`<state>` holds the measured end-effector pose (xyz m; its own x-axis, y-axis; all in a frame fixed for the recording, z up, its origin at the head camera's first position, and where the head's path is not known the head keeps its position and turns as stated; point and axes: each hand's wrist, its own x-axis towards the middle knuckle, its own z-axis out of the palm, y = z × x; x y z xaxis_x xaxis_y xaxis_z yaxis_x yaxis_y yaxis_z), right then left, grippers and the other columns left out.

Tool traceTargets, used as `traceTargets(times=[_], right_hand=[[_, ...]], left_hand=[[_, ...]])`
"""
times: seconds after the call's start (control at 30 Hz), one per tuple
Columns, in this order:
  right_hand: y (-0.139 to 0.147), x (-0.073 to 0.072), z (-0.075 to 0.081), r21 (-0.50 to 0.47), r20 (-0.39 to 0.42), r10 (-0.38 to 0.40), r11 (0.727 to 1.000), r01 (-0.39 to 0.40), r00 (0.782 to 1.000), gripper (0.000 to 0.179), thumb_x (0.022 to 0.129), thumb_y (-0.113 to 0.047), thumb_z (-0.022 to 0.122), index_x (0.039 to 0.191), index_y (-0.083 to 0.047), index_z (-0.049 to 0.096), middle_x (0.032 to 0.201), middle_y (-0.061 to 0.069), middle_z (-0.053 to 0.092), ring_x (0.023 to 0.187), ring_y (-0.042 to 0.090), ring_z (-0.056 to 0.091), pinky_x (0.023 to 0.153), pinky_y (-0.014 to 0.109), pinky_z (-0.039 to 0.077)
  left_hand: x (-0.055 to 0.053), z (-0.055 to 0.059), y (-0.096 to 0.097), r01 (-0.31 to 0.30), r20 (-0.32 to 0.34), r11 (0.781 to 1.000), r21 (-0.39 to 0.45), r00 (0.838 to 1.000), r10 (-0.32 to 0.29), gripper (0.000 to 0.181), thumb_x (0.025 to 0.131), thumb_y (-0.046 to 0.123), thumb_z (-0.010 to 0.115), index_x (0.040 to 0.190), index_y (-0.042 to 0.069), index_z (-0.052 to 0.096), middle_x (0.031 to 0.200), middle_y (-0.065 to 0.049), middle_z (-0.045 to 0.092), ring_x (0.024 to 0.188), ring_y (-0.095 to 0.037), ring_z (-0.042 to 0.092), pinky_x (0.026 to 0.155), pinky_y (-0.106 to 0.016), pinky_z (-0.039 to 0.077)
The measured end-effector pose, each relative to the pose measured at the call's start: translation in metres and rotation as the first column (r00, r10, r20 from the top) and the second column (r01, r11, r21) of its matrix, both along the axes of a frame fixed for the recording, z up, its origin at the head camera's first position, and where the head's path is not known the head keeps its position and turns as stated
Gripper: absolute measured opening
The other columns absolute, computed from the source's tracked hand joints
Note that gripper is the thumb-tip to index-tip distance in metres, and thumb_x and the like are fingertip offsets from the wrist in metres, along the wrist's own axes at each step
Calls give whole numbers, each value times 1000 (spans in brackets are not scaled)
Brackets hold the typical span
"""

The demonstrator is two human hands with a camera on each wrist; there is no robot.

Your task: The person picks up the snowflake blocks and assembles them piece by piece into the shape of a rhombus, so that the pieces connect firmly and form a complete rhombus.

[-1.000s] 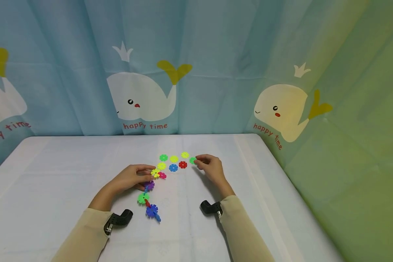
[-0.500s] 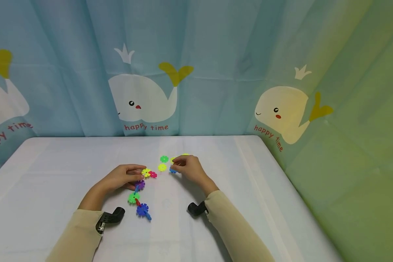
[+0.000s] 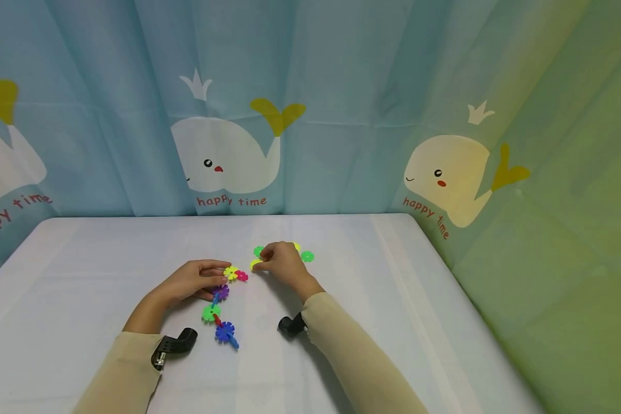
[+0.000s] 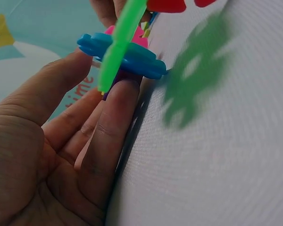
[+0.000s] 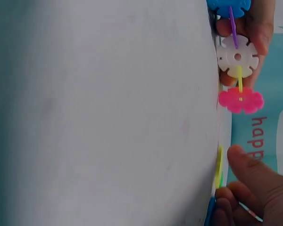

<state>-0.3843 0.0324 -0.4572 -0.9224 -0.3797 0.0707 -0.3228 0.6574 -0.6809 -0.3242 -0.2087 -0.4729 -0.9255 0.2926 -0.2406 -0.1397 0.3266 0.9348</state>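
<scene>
On the white table (image 3: pixel 419 322), the left hand (image 3: pixel 194 280) pinches the linked chain (image 3: pixel 207 314) partway, presumably steadying it with its pink end (image 3: pixel 242 276) free; beyond that end, the right hand (image 3: pixel 284 264) meets a yellow disc (image 3: pixel 253 264), whether grasping I cannot tell.

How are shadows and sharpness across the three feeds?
Head: soft shadow below the right hand. Left wrist: green plastic flower disc looks soft, green-tinted shadow on white cloth. Right wrist: left edge dim, blurred; pink plastic flower disc fairly clear.
</scene>
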Motion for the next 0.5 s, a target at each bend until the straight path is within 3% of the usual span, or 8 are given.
traceTargets(times=[0.27,0.5], right_hand=[[-9,-2,0,69,-35,-15,997,17,999,27,75,-21,87,93,-4,75,84,2,69,78,12,58,74,23,53],[-9,3,-1,27,-24,-15,1000,16,1000,27,76,-15,86,98,-2,75,87,4,70,79,13,59,74,24,53]], left_hand=[[1,1,0,1,-5,1000,-4,1000,-1,61,93,30,70,144,4,49,132,-20,58,94,-14,63,75,-33,60],[1,2,0,3,-5,1000,5,1000,-2,61,93,29,70,144,3,48,131,-20,58,93,-14,63,75,-33,60]])
